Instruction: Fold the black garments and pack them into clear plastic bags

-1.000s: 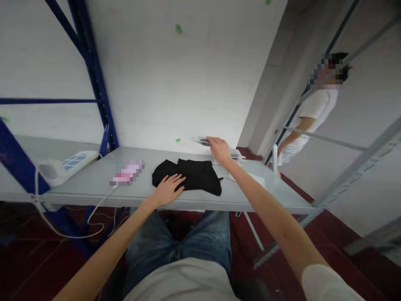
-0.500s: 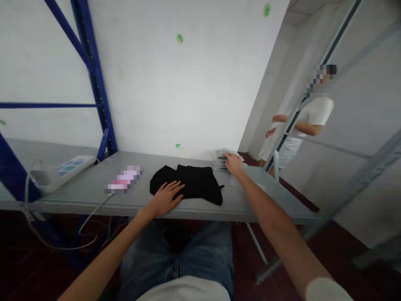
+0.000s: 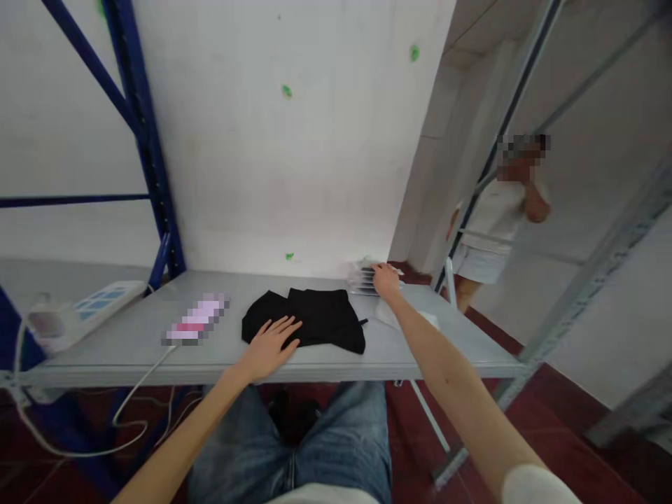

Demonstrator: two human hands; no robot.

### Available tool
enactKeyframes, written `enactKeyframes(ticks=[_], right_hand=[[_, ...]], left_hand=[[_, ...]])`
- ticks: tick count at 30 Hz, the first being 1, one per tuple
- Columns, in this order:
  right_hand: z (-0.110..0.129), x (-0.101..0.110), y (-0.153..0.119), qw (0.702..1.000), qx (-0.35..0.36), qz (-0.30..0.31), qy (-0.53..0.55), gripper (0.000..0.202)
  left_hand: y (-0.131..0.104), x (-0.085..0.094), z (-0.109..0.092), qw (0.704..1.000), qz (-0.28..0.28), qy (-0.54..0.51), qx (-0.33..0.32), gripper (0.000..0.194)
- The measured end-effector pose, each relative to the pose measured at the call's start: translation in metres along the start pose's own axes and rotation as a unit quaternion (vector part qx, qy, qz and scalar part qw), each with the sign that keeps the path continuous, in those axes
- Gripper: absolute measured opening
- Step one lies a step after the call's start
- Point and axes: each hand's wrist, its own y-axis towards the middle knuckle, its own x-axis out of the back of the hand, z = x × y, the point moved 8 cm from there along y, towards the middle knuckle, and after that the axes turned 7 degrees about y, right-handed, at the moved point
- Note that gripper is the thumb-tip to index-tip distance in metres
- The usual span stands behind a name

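Observation:
A black folded cloth item (image 3: 320, 315), perhaps a garment, lies near the front of the grey table (image 3: 210, 357). My left hand (image 3: 270, 343) rests flat on its left part, fingers spread. Farther back on the right, my right hand (image 3: 386, 278) reaches to a stack of clear plastic packets (image 3: 361, 281) with dark bands. Its fingers stretch over the right side of the stack and touch it; the fingertips are small and partly hidden. A crumpled clear plastic piece (image 3: 387, 313) lies beneath and beside my right forearm.
On the left are a phone (image 3: 198, 318) with a white cable and a white power strip (image 3: 108, 304). A blue metal upright (image 3: 152, 154) stands behind them. Grey metal framing (image 3: 593, 259) borders the right side, and another person (image 3: 486, 224) stands beyond it.
The camera view has shifted, so the table sits slightly lower and farther left. Both hands keep nearly the same places. The person beyond the frame has turned and raised an arm.

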Motion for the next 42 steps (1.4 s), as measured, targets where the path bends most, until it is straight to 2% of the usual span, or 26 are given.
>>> enactKeyframes(ticks=[5, 7, 10, 13, 14, 16, 18, 21, 24, 26, 30, 33, 35, 37, 40, 42], right_hand=[[0.01, 0.006, -0.002, 1.0, -0.014, -0.003, -0.001, 0.052], [0.022, 0.008, -0.007, 1.0, -0.005, -0.014, 0.004, 0.055], [0.06, 0.002, -0.022, 0.996, 0.086, -0.012, 0.025, 0.055], [0.105, -0.024, -0.041, 0.977, 0.204, 0.048, 0.038, 0.05], [0.116, -0.035, -0.046, 0.97, 0.228, 0.07, 0.039, 0.05], [0.13, -0.055, -0.051, 0.964, 0.247, 0.097, 0.028, 0.05], [0.133, -0.071, -0.048, 0.964, 0.24, 0.111, 0.008, 0.053], [0.13, -0.086, -0.039, 0.965, 0.225, 0.133, -0.019, 0.053], [0.127, -0.085, -0.032, 0.963, 0.226, 0.145, -0.03, 0.045], [0.126, -0.074, -0.031, 0.964, 0.227, 0.136, -0.037, 0.042], [0.124, -0.033, -0.042, 0.974, 0.21, 0.08, -0.02, 0.039], [0.123, 0.0, -0.07, 0.975, 0.216, 0.048, 0.012, 0.035], [0.121, 0.014, -0.096, 0.97, 0.237, 0.049, 0.023, 0.03], [0.119, 0.023, -0.122, 0.963, 0.26, 0.067, 0.032, 0.026], [0.116, 0.032, -0.15, 0.955, 0.278, 0.087, 0.059, 0.027], [0.116, 0.038, -0.157, 0.955, 0.273, 0.086, 0.079, 0.032]], left_hand=[[-0.002, 0.001, -0.001, 1.0, -0.001, 0.001, -0.004, 0.053], [-0.001, 0.006, -0.001, 1.0, -0.012, -0.003, -0.004, 0.051], [0.014, 0.025, 0.007, 0.997, -0.075, -0.014, 0.019, 0.044], [0.048, 0.041, 0.028, 0.988, -0.128, -0.027, 0.075, 0.039], [0.064, 0.041, 0.037, 0.989, -0.12, -0.026, 0.088, 0.038], [0.095, 0.031, 0.055, 0.99, -0.073, -0.01, 0.121, 0.04], [0.121, 0.018, 0.074, 0.987, -0.029, 0.006, 0.158, 0.045], [0.145, -0.002, 0.09, 0.987, 0.007, 0.001, 0.161, 0.048], [0.154, -0.017, 0.094, 0.988, 0.03, -0.02, 0.151, 0.038], [0.157, -0.019, 0.094, 0.988, 0.028, -0.04, 0.15, 0.033], [0.156, -0.007, 0.091, 0.984, -0.003, -0.089, 0.155, 0.038], [0.144, 0.012, 0.085, 0.974, -0.046, -0.175, 0.137, 0.049], [0.126, 0.028, 0.075, 0.966, -0.075, -0.232, 0.09, 0.052], [0.101, 0.04, 0.06, 0.971, -0.082, -0.223, 0.03, 0.049], [0.058, 0.046, 0.045, 0.982, -0.067, -0.175, -0.027, 0.049], [0.038, 0.046, 0.051, 0.985, -0.08, -0.15, -0.023, 0.055]])
